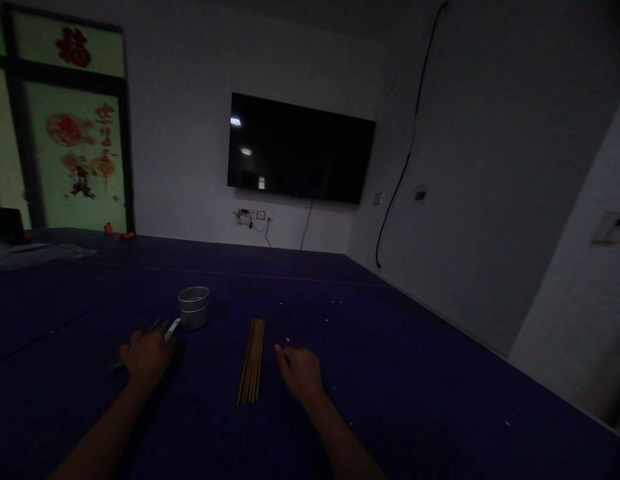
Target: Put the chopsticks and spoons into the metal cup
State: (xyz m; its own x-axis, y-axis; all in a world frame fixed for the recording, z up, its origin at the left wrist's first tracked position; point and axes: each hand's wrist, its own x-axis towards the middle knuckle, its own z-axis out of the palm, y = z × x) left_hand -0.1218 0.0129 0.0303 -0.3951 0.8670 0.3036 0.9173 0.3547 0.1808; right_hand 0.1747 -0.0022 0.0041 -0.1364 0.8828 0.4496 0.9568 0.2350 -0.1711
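Note:
The room is dim. My left hand (146, 357) rests on the dark blue table surface (390, 373), fingers curled over several thin utensils, one with a pale handle (172, 329) sticking out toward a small metal cup (193, 307). A bundle of wooden chopsticks (253, 360) lies side by side between my hands. My right hand (299, 370) lies just right of the bundle with fingers loosely bent, nothing visible in it, not touching the sticks.
A black television (300, 148) hangs on the far wall above a power strip (250, 215). A cable (410, 147) runs down the right wall. A window with red decorations (75, 153) is at left. Clear plastic (35, 253) lies at the table's far left.

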